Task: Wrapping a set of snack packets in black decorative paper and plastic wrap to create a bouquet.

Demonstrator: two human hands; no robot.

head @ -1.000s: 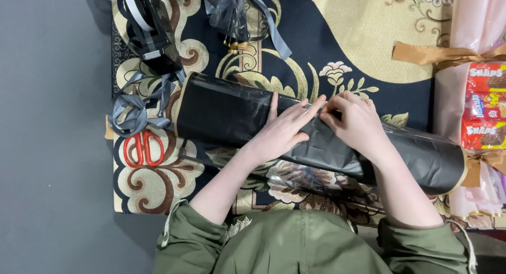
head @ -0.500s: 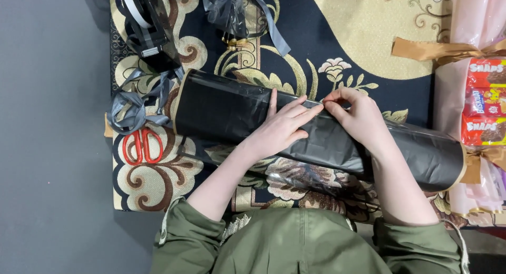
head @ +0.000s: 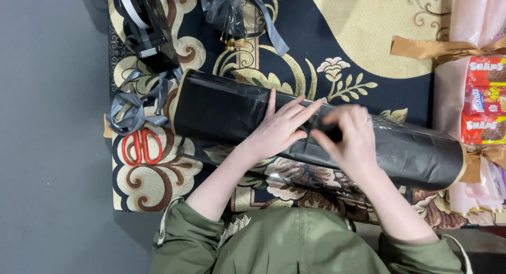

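Note:
A long black roll (head: 221, 110) of shiny wrapping sheet lies slanted across a patterned rug (head: 363, 36), from upper left to lower right. My left hand (head: 279, 127) rests flat on the middle of the roll with its fingers spread. My right hand (head: 350, 137) lies just to its right on the roll, fingers curled and pinching at the black sheet near the top edge; the fingertips are blurred. A clear film edge (head: 311, 174) shows under the roll toward me.
Red-handled scissors (head: 141, 146) lie left of the roll beside a grey ribbon bundle (head: 134, 108). A tape dispenser (head: 147, 26) and a dark ribbon bow (head: 237, 10) sit at the top. Pink wrapped packs with colourful snack boxes (head: 485, 100) and gold ribbon (head: 432, 48) line the right edge.
My right hand has slid down and toward me along the roll. My left hand has stayed pressed flat on the roll.

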